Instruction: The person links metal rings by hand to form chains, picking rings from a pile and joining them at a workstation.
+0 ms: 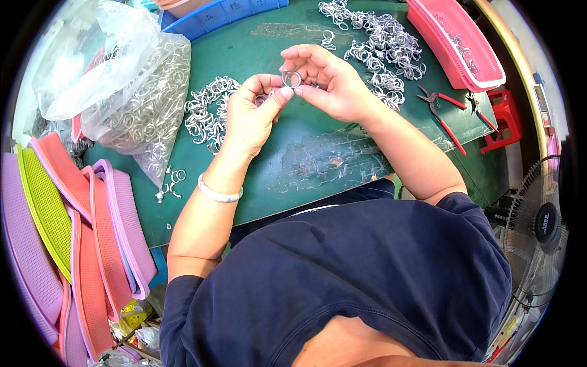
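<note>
A small silvery metal ring (291, 79) is held up over the green table. My left hand (249, 116) pinches its lower left side between thumb and forefinger; the other fingers curl behind. From the right, my right hand (333, 85) has its thumb tip at the ring's edge and its fingers curved around the far side. Beside my left hand lies a pile of similar metal rings (205, 113). Beyond my right hand a larger heap of rings (388, 46) spreads out, with a few loose rings (328, 40) nearby.
A clear plastic bag (143, 92) full of rings stands at the left, above stacked colored baskets (92, 226). At the back sits a blue bin (223, 18). Red-handled pliers (443, 116) lie right, near a pink basket (455, 46), red stool (504, 122) and fan (538, 226).
</note>
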